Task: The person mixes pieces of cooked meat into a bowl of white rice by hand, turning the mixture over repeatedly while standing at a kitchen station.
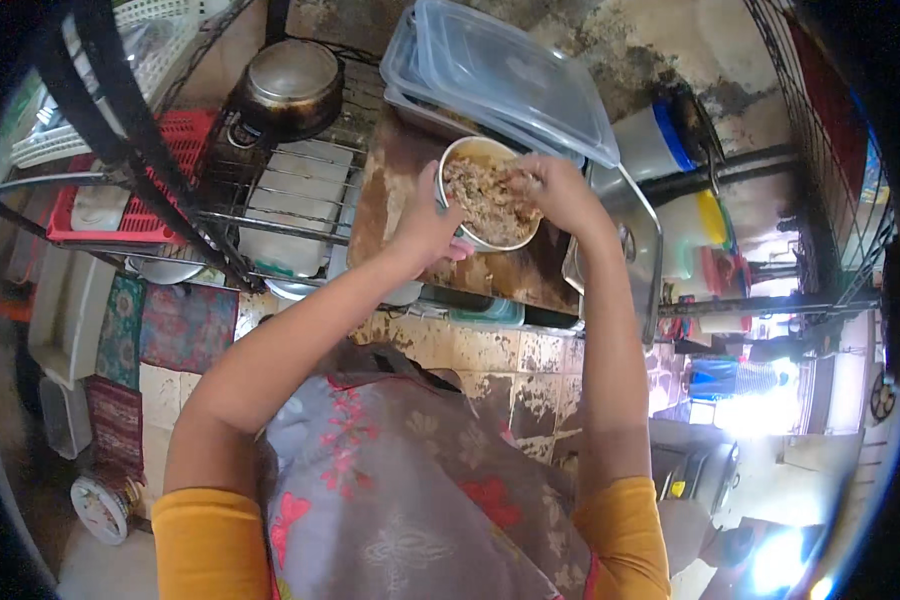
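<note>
A white bowl [495,247] holds a crumbly brown food mixture [487,201]. My left hand [429,225] grips the bowl at its left side, with the thumb at the rim and the fingers below. The fingers of my right hand [559,187] are down in the mixture at the bowl's right side. Blur and food hide the fingertips, so I cannot make out whether they pinch anything. Beneath the bowl is a worn brown board [525,283] on a wire rack.
Clear plastic containers with lids [514,75] stand behind the bowl. A blackened metal pot [292,86] and a red plastic basket [154,180] are to the left. At right, close to my forearm, leans a metal tray or lid [637,247]. Black rack posts [142,165] rise at left.
</note>
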A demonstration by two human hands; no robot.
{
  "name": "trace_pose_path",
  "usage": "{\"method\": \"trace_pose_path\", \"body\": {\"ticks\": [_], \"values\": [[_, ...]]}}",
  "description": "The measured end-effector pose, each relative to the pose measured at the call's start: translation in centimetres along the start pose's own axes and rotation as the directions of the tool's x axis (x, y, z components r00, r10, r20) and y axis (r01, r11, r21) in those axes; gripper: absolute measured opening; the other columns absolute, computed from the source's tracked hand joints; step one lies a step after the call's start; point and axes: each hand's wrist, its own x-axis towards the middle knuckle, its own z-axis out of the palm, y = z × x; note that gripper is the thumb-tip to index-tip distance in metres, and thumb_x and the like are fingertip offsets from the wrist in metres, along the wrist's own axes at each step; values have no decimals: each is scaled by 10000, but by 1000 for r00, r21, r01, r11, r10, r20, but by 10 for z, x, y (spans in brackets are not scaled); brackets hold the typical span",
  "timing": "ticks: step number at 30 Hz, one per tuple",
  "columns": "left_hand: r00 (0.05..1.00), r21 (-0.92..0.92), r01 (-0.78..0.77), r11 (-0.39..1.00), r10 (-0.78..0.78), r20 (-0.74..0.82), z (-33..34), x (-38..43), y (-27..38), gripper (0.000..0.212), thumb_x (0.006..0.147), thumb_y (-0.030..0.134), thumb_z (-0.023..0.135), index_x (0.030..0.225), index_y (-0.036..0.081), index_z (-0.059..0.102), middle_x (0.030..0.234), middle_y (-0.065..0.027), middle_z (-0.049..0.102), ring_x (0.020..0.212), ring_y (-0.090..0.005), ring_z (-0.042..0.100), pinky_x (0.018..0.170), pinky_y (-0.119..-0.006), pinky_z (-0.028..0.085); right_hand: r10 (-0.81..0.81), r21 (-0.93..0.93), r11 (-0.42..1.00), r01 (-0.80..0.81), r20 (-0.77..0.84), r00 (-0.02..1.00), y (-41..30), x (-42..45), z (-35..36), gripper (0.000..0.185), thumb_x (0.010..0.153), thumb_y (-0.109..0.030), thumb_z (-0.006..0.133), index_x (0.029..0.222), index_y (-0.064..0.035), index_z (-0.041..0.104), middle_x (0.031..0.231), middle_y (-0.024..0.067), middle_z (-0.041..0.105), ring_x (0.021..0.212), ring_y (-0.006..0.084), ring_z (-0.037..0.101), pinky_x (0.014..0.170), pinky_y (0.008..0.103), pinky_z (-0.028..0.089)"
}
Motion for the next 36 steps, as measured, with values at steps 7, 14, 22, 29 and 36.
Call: {"method": "trace_pose_path", "body": {"ticks": [7,14,22,29,36], "values": [[998,-39,-3,999,5,55,-3,3,-7,619,874,46,419,1366,194,74,1174,-180,436,642,-263,632,522,-317,558,237,-63,968,-242,-79,968,10,-9,35,465,734,-259,673,1094,12,560,949,208,620,875,261,612,785,315,445],[988,-3,7,1000,-7,155,-3,6,9,616,848,-20,377,1354,182,90,1157,-189,438,644,-280,632,527,-336,568,13,239,971,-13,1,1000,35,29,68,669,658,-286,725,1205,5,474,1189,167,521,1096,231,493,936,306,363],[982,-42,112,993,-104,154,-6,10,11,663,843,-25,383,1360,199,33,1200,-220,402,668,-309,629,540,-364,572,-49,222,975,3,202,978,10,27,15,474,684,-110,665,1144,-78,554,1057,112,597,910,211,573,819,309,456],[984,-39,86,996,-79,159,-6,8,7,702,847,-27,375,1371,226,-17,1217,-216,415,622,-277,637,504,-297,559,-174,3,985,174,123,977,16,11,34,299,688,-39,573,975,-90,641,920,178,621,843,271,609,723,353,484],[974,18,147,989,-148,174,-3,7,18,666,828,-58,357,1373,179,57,1299,-187,326,884,-363,592,642,-405,580,84,-64,995,-82,31,996,34,16,76,200,718,-128,526,839,1,618,898,202,616,844,324,604,747,387,476]]}}
